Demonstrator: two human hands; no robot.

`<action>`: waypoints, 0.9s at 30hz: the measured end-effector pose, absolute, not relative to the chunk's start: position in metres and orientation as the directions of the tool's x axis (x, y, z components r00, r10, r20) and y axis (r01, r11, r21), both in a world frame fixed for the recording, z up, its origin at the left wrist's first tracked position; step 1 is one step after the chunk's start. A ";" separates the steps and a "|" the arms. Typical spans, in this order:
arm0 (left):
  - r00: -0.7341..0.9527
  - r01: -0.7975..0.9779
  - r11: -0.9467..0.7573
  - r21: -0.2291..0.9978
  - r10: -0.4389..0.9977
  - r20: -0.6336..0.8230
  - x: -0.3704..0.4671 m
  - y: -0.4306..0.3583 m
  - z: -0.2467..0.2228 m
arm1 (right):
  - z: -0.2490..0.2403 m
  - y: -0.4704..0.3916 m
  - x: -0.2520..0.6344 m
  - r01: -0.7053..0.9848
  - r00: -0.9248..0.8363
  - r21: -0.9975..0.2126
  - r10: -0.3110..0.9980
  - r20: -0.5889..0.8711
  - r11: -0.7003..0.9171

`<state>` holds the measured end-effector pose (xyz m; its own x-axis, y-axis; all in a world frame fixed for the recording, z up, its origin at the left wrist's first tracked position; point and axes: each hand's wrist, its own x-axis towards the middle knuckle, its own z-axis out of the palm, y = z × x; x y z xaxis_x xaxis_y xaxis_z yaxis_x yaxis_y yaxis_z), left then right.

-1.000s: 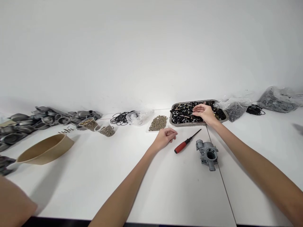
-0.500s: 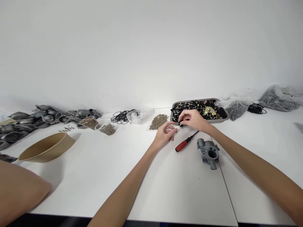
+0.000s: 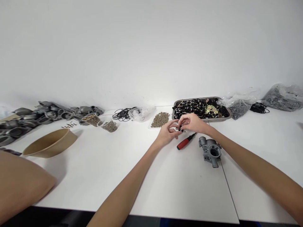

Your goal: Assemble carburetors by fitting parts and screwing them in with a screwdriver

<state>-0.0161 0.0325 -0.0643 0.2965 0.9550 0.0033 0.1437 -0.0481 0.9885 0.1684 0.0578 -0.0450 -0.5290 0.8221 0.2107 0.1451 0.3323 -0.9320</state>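
My right hand (image 3: 192,123) pinches a small black part (image 3: 181,128) with a bit of bright metal on it, just in front of the tray. The fingers of my left hand (image 3: 167,133) are closed on the same part from the left; its exact shape is partly hidden by the fingertips. Right below the hands lies a screwdriver (image 3: 183,144) with a red handle, its shaft pointing up and right. A grey metal carburetor body (image 3: 210,152) stands on the table beneath my right forearm.
Behind my hands is a metal tray (image 3: 227,117) of black and brass-coloured parts. Small brass pieces (image 3: 160,119) lie left of it. Farther left are black rubber rings (image 3: 121,115), plastic cups (image 3: 110,126), a tan bowl (image 3: 50,143) and grey castings (image 3: 54,112). Plastic bags (image 3: 239,107) sit right.
My left fingers have come up to the black part and now meet my right fingers on it. The view has shifted slightly; the screwdriver and carburetor body stay in place.
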 end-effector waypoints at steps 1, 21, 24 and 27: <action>0.293 0.139 -0.048 0.989 0.956 0.005 -0.016 0.033 -0.066 | -0.045 0.057 0.168 0.153 -0.530 -0.931 0.823 0.205 0.331; 0.279 0.017 -0.084 0.996 0.957 0.076 -0.011 0.033 -0.072 | -0.040 0.056 0.169 0.204 -0.550 -0.906 0.809 0.208 0.372; 0.273 0.017 -0.078 0.997 0.960 0.071 -0.011 0.032 -0.070 | -0.042 0.057 0.169 0.185 -0.535 -0.905 0.811 0.235 0.384; 0.268 -0.005 -0.061 0.998 0.961 0.060 -0.011 0.030 -0.068 | -0.043 0.059 0.169 0.158 -0.509 -0.910 0.821 0.258 0.383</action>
<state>-0.0114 0.0302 -0.0676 0.2682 0.9615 0.0599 -0.0050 -0.0608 0.9981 0.1691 0.0585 -0.0434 -0.5095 0.8210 0.2576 0.1578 0.3835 -0.9100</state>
